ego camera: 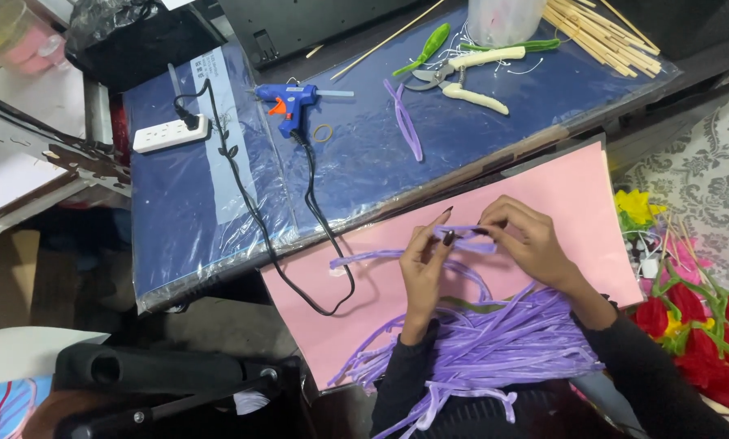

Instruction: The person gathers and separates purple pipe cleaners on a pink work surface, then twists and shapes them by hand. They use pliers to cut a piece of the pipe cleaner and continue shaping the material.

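Blue plastic-wrapped board covers the far side of my work surface, with a pink sheet laid nearer me. Going left to right on the blue: a white power strip, a blue glue gun with its black cord trailing onto the pink, pruning shears with cream handles, and a bundle of wooden sticks. My left hand pinches one end of a purple pipe cleaner over the pink sheet; my right hand pinches the other end, fingers curled closed. A heap of purple pipe cleaners lies near me. Red and yellow artificial flowers sit at far right.
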